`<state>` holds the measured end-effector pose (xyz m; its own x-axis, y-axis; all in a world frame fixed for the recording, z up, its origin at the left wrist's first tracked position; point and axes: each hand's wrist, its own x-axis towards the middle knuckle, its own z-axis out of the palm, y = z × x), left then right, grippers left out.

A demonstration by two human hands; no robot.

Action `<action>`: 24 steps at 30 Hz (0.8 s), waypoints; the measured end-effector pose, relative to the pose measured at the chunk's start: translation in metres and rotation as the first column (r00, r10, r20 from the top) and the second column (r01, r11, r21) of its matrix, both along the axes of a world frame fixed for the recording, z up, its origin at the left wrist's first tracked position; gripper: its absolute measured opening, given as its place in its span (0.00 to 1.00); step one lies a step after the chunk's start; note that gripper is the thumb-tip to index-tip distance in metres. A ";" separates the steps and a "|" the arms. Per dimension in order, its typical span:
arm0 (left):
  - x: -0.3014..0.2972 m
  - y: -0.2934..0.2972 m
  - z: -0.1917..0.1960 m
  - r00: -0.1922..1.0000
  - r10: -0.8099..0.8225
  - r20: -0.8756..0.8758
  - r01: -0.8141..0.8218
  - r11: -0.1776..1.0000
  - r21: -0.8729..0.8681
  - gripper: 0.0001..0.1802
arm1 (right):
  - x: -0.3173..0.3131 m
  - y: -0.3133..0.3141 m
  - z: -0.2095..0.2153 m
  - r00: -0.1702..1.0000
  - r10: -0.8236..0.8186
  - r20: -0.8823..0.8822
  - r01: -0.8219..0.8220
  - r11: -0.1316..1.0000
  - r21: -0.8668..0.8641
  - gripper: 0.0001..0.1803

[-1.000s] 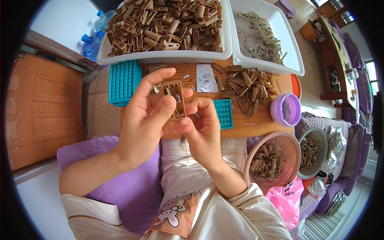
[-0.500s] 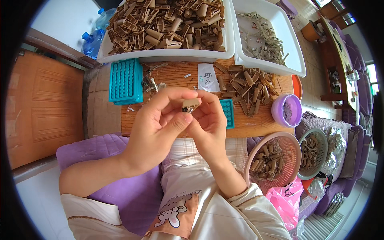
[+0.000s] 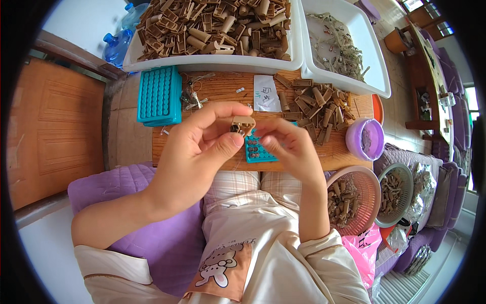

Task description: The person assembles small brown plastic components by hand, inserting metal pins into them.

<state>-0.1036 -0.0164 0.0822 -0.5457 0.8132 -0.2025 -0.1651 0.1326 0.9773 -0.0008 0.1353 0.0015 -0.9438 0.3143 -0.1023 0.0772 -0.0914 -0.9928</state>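
My left hand [image 3: 195,152] pinches a small brown plastic shell [image 3: 244,121] between thumb and fingers above the table. The shell's hollow end faces me, with something dark and metallic inside. My right hand [image 3: 298,154] is just right of the shell, its fingers bent, thumb and forefinger apart, with nothing visible between them. Under that hand lies a teal tray [image 3: 259,156] with round pockets, some holding small dark round parts. My right fingers cover part of the tray. A loose pile of similar brown shells [image 3: 319,104] lies on the table beyond it.
At the back stand a white tub [image 3: 217,66] heaped with brown shells and another white tub [image 3: 377,76] with tangled wired parts. Stacked teal trays [image 3: 159,96], a paper note [image 3: 267,93] and a purple bowl [image 3: 365,139] are on the wooden table [image 3: 202,147]. A pink basket [image 3: 372,202] stands at right.
My right hand has come away from the brown shell and moved right, uncovering part of the teal tray. My left hand still holds the shell, slightly turned.
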 end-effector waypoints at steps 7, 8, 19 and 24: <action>-0.003 0.003 0.001 0.937 -0.018 0.348 0.045 0.997 -0.070 0.20 | 0.001 -0.001 -0.079 0.995 -0.095 0.021 0.047 0.662 0.748 0.11; -0.004 0.003 0.000 0.937 -0.016 0.349 0.044 0.996 -0.072 0.20 | -0.001 -0.005 -0.085 0.993 -0.120 -0.003 0.075 0.599 0.797 0.11; -0.007 0.003 -0.002 0.928 -0.016 0.373 0.051 0.995 -0.084 0.22 | -0.018 -0.007 -0.074 0.991 -0.097 0.092 -0.033 0.486 0.873 0.04; -0.005 0.001 0.003 0.942 -0.028 0.335 0.043 0.998 -0.036 0.23 | -0.010 -0.014 -0.016 0.816 -0.360 -0.453 0.574 0.605 0.552 0.11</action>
<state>-0.1090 -0.0153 0.0853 -0.4114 0.8176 -0.4027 -0.4758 0.1842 0.8600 -0.0109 0.1214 -0.0141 -0.5971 0.6029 0.5291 -0.0643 0.6215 -0.7807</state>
